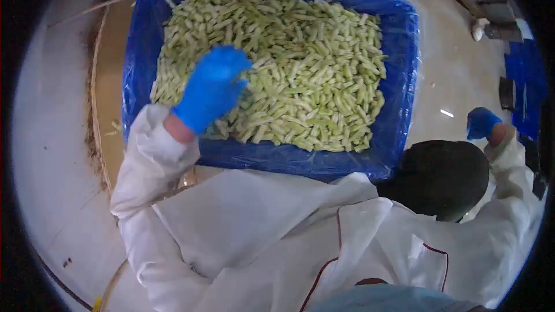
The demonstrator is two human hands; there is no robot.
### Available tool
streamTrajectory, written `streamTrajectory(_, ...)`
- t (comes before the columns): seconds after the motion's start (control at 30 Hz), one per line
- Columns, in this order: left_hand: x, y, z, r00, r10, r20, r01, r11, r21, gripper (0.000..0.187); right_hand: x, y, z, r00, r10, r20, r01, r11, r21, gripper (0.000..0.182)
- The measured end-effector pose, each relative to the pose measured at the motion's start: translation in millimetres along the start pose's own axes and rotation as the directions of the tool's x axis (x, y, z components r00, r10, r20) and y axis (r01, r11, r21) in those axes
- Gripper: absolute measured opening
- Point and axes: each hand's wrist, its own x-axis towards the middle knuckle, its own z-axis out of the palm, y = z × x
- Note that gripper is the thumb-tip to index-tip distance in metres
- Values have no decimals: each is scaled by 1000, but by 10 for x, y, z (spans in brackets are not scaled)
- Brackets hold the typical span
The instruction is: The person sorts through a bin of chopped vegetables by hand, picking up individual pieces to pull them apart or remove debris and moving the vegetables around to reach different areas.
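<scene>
My left hand [215, 88], in a blue glove, is over the left part of a heap of pale green, finger-length cut vegetable strips [312, 81]. Its thumb stands apart from the fingers, which are slightly blurred, and I see nothing held in it. The strips lie in a large blue crate [399, 69] lined with clear plastic film. Off to the right, well away from the crate, is my right hand [483, 123], also blue-gloved. Its fingers look curled in, with nothing visible in them.
A dark boot [442, 179] stands by the crate's near right corner. Pale floor [451, 75] runs along the right side, with blue objects [526, 86] at the far right. A whitish panel [55, 138] is on the left. My white coat [243, 219] touches the crate's near edge.
</scene>
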Motion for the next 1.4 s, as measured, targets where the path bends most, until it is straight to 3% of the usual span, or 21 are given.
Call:
streamTrajectory(0.1,555,-211,91,997,67,-48,-51,956,287,47,232,-201,-827,873,-368,-320,461,837,295,12)
streamTrajectory(0.17,825,-222,263,988,140,67,-155,922,355,52,376,-742,-1777,939,133,-318,121,738,664,15)
streamTrajectory(0.2,934,-254,341,978,171,122,-205,899,388,54,556,-905,-2014,802,196,-564,101,886,452,17)
streamTrajectory(0.23,976,-388,383,980,149,132,-194,863,466,55,733,-958,-2182,722,143,-677,182,904,386,19)
streamTrajectory(0.27,947,-607,398,984,115,135,-171,824,541,56,884,-1001,-2356,755,106,-647,205,899,386,26)
streamTrajectory(0.33,854,-913,198,991,-26,134,-64,773,631,60,1403,-926,-2348,563,-183,-806,469,874,128,41)
streamTrajectory(0.4,530,-1089,60,981,-182,63,117,823,556,62,1594,-1159,-2608,864,-9,-504,214,912,351,56)
streamTrajectory(0.5,86,-902,-23,925,-379,11,318,793,520,64,2327,-1452,-2169,724,75,-686,278,878,389,64)
streamTrajectory(0.6,-454,-420,-43,900,-433,47,368,813,452,65,1977,-1890,-2245,737,48,-674,306,866,396,71)
streamTrajectory(0.7,-594,153,-279,856,-466,222,440,884,160,64,1522,-1909,-2334,690,-360,-628,684,607,404,75)
streamTrajectory(0.77,-427,504,-451,847,-451,282,467,884,12,64,1329,-1987,-2415,645,-466,-606,710,659,249,77)
streamTrajectory(0.83,-262,595,-266,894,-136,428,144,989,14,68,1308,-2158,-2427,553,-588,-590,747,664,38,79)
streamTrajectory(0.9,-309,525,171,906,225,358,-249,968,23,67,1489,-2434,-2337,416,-712,-565,755,617,-221,81)
streamTrajectory(0.93,-316,443,292,854,405,328,-439,898,36,67,1609,-2586,-2290,408,-753,-516,745,601,-288,83)
streamTrajectory(1.03,43,105,57,785,323,528,-431,898,91,62,2031,-2635,-2580,358,-819,-448,756,536,-376,81)
streamTrajectory(1.1,160,-52,6,837,253,486,-414,873,258,58,2264,-2521,-2647,338,-691,-639,715,630,-304,75)
streamTrajectory(1.17,135,-525,36,971,142,191,-217,859,463,58,2532,-2342,-2709,300,-506,-809,641,735,-223,75)
streamTrajectory(1.23,110,-809,-343,986,-31,162,-60,844,533,62,2457,-2186,-2775,273,-423,-864,581,788,-203,74)
streamTrajectory(1.3,-110,-1051,-466,972,-170,163,103,930,353,58,2226,-1940,-2767,275,-411,-869,560,803,-203,72)
streamTrajectory(1.4,-434,-579,-618,984,-128,121,123,991,51,54,1960,-1671,-2610,266,-382,-885,535,822,-194,68)
